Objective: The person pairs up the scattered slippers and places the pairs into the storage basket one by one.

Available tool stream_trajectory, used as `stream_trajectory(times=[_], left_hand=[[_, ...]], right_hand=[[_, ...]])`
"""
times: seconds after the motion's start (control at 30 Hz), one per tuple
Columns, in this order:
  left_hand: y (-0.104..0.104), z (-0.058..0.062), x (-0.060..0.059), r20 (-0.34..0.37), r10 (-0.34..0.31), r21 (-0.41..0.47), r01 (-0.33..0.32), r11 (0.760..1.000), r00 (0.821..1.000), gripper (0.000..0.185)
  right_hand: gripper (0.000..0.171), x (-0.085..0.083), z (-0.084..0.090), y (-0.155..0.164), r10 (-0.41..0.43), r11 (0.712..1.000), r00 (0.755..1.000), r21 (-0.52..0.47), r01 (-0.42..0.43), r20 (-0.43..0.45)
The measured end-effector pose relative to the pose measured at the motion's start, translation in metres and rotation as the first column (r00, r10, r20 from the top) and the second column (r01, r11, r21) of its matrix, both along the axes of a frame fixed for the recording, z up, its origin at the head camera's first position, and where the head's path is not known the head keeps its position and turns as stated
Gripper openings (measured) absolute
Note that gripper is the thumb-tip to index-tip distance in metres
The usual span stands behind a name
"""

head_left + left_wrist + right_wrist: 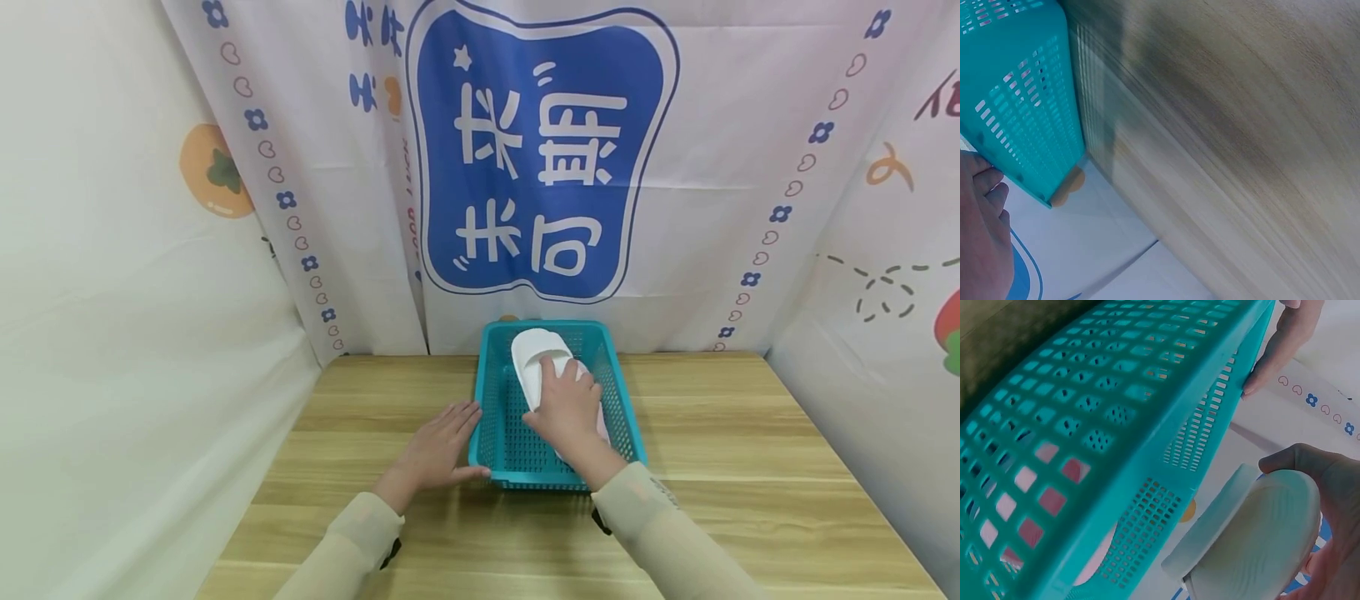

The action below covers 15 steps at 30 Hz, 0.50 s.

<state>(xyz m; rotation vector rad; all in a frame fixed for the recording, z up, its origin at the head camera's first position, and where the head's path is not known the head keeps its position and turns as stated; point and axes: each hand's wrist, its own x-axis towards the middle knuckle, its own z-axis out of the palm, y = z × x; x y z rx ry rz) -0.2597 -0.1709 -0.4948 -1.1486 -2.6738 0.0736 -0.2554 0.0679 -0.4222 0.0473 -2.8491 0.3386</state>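
Observation:
A teal perforated basket (pixel 480 417) (pixel 1022 100) (pixel 1116 394) stands on the wooden table (pixel 750 433) near the back curtain. A white slipper (pixel 536 350) (pixel 1254 544) lies inside it, toe toward the back. My right hand (pixel 570 408) (pixel 1341 500) rests over the slipper's heel half and grips it, thumb curled round its edge. My left hand (pixel 438 450) (pixel 982 237) lies flat on the table, fingers straight, touching the basket's front left corner. A pinkish shape (pixel 1054 500) shows through the basket holes; what it is stays unclear.
Printed white curtains (pixel 225 208) close in the table at the back and on both sides. The blue sign (pixel 540 150) hangs right behind the basket. Bare wood (pixel 750 500) stretches left and right of the basket and along the front edge.

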Motion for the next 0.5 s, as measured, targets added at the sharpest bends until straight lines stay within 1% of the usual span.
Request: stream_trajectory(times=[0.3,0.5], left_hand=[[0.0,-0.001,0.0,-0.006,0.012,-0.017,-0.012,1.0,1.0,0.097],[0.0,-0.001,-0.001,-0.01,0.013,-0.024,-0.013,1.0,1.0,0.097]], right_hand=[[0.089,-0.005,-0.003,-0.013,-0.025,1.0,0.999,-0.019,0.025,0.032],[0.088,-0.008,-0.005,-0.021,-0.044,0.999,0.999,-0.019,0.045,0.031]])
